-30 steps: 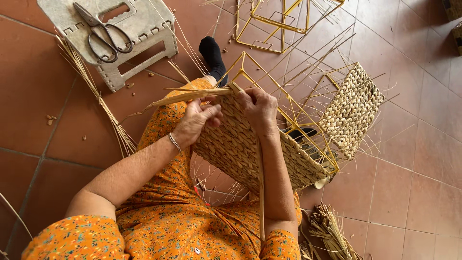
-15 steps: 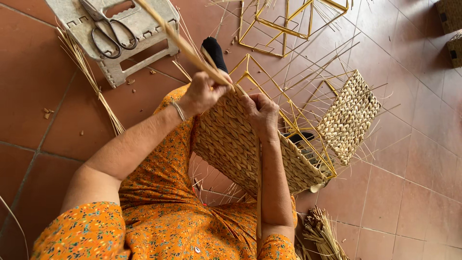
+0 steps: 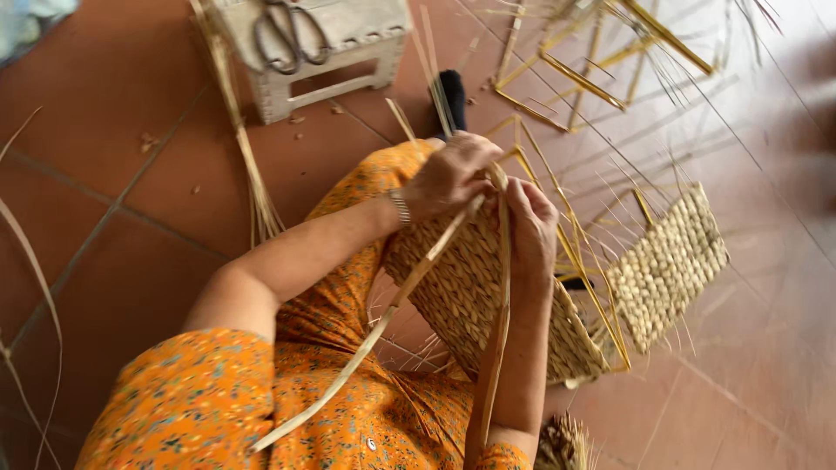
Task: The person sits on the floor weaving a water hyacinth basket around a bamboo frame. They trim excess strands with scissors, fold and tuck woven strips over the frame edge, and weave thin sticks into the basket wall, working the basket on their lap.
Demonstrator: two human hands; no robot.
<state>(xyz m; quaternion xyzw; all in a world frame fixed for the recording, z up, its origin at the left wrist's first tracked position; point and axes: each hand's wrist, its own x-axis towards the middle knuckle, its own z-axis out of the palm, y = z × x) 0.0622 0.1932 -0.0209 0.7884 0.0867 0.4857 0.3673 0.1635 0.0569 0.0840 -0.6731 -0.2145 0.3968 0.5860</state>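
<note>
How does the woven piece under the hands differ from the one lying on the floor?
The woven panel in the lap rests on the person's legs, with the left hand and right hand at its top edge; the smaller woven panel lies untouched on the tiles. The lap one looks larger and browner, the floor one paler. Both are braided straw on yellow frames.

No packages, labels, signs, screens visible.

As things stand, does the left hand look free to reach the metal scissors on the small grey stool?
Probably not at once: the left hand grips a flat straw strand at the woven basket. The scissors lie unobstructed on the stool.
</note>
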